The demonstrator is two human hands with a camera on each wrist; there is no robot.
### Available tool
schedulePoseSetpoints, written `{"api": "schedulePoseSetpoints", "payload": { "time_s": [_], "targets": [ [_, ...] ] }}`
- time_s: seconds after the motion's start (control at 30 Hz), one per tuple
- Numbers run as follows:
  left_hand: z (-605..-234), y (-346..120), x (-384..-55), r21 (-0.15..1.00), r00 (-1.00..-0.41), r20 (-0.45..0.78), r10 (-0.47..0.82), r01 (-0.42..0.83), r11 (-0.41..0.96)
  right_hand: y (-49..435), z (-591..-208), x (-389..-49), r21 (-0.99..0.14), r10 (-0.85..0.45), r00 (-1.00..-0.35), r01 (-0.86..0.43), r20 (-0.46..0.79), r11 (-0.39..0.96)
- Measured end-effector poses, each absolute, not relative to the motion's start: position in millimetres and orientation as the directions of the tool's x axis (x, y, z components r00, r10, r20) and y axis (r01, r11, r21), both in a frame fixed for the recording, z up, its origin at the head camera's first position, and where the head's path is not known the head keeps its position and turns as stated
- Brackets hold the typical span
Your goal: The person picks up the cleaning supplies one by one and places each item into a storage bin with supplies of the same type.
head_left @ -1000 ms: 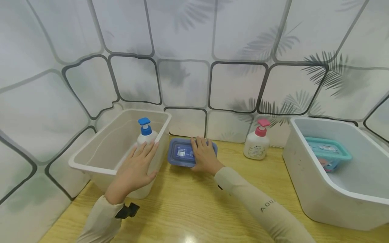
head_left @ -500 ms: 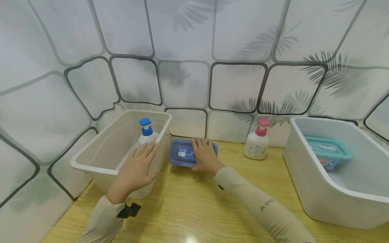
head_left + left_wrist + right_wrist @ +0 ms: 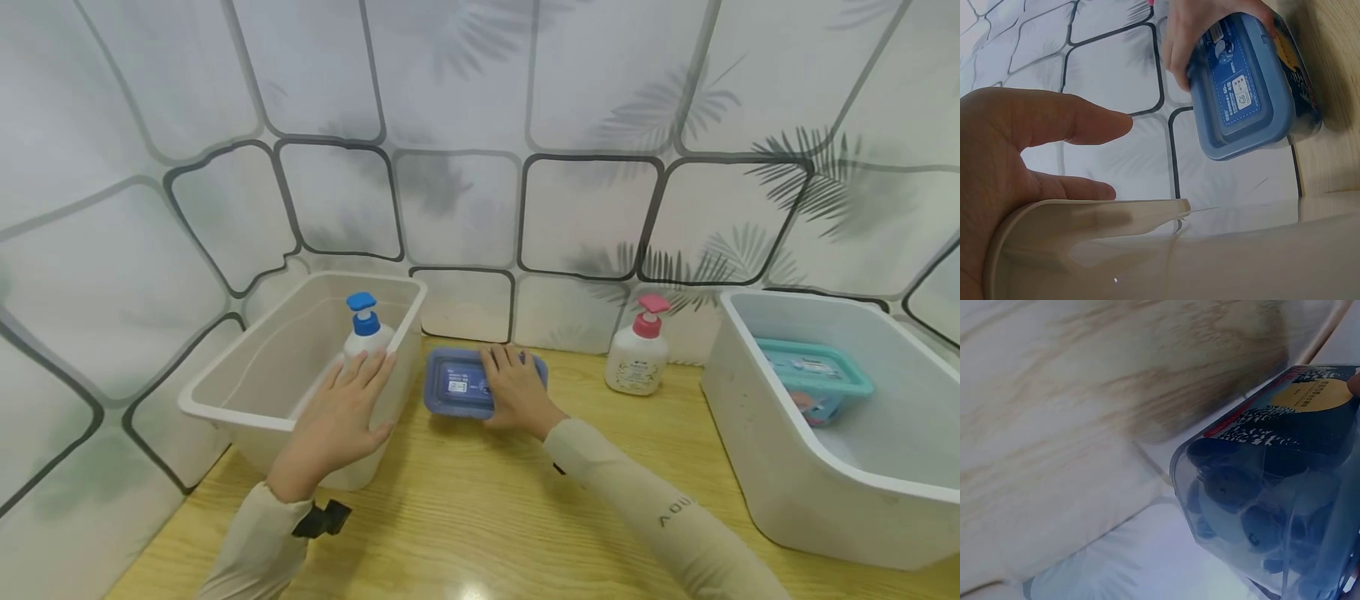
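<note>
A plastic box with a blue lid [image 3: 457, 388] sits toward the back of the wooden table, and my right hand [image 3: 519, 392] grips it from above at its right part. Through its clear wall in the right wrist view, blue rounded pieces [image 3: 1229, 487] show inside. My left hand [image 3: 337, 425] lies over the right side of the left white bin [image 3: 225, 410], fingers straight and thumb apart, holding nothing. Behind those fingers, a white pump bottle with a blue top [image 3: 366, 333] stands in the bin, its lower part hidden. Whether the box touches the table I cannot tell.
A white pump bottle with a pink top [image 3: 636, 362] stands right of the box. Further right is another white bin [image 3: 757, 442] with a teal-lidded box [image 3: 821, 385] inside. The patterned wall [image 3: 465, 212] rises directly behind the table [image 3: 450, 508].
The blue-lidded box and my right hand have shifted slightly to the right and toward me. My left hand keeps its place over the bin's side.
</note>
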State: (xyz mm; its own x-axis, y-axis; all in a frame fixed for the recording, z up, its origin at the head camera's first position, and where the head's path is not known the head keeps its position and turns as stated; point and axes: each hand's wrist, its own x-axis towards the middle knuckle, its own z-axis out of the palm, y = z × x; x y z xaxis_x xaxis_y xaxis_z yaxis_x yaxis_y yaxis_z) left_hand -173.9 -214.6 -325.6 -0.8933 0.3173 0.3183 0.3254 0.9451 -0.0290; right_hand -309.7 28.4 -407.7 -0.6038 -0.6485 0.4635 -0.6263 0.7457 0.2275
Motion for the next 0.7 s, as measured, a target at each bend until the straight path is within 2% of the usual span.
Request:
{"api": "schedulePoseSetpoints", "payload": {
  "time_s": [0.33,0.53,0.7],
  "targets": [
    [-326,-214,-175,-0.026,-0.901,0.295,0.319,0.326,0.945,48,-393,-304,0.219,-0.66,-0.578,-0.65,0.48,0.728],
    [-327,-214,-175,-0.024,-0.903,0.287,0.319,0.326,0.945,60,-378,-304,0.323,-0.69,-0.496,-0.634,0.528,0.703],
    [-326,-215,-176,-0.031,-0.904,0.286,0.317,0.322,0.946,69,-358,-304,0.394,-0.712,-0.472,-0.607,0.52,0.69]
  ]
}}
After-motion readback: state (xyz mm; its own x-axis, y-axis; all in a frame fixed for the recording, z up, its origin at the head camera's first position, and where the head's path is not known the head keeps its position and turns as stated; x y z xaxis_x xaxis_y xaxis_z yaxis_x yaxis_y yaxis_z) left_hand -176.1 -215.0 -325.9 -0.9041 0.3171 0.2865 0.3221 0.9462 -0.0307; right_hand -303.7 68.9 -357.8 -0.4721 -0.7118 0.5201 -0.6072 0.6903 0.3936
